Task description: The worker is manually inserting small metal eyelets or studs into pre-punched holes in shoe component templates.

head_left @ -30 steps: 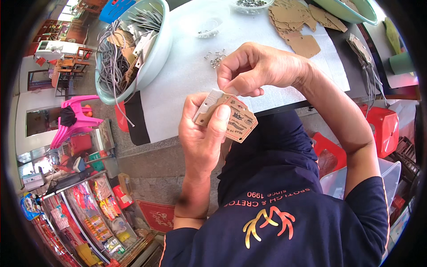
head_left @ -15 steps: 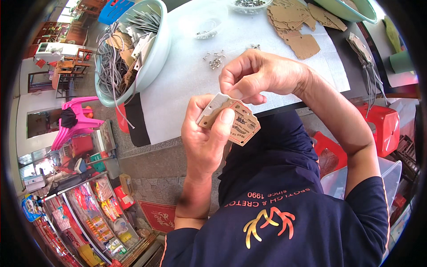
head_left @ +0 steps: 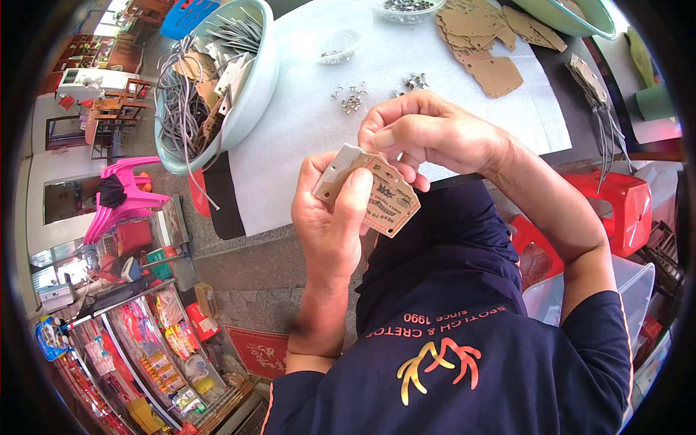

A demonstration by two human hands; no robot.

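Note:
My left hand (head_left: 328,230) grips a printed brown cardboard tag (head_left: 392,205), its thumb lying across the face. A pale strip (head_left: 344,167) with small holes runs along the tag's upper left side. My right hand (head_left: 435,133) is closed in a pinch just above the tag's upper edge, with the lower fingers curled behind it. Whatever sits between those fingertips is too small or hidden to make out. On the white sheet beyond my hands lie small metal fasteners (head_left: 354,100) in a loose pile, with a second small cluster (head_left: 415,82) to its right.
A pale green basin (head_left: 267,80) of grey cords and cards stands at the left of the white-covered table (head_left: 290,156). Clear tubs (head_left: 338,52) and stacked brown cards (head_left: 493,76) lie at the back. Corded tags (head_left: 589,80) hang at the right edge, above a red stool (head_left: 627,217).
My right hand has shifted slightly down and right, uncovering more of the second fastener cluster. The tag has tilted a little and moved slightly left in my left hand.

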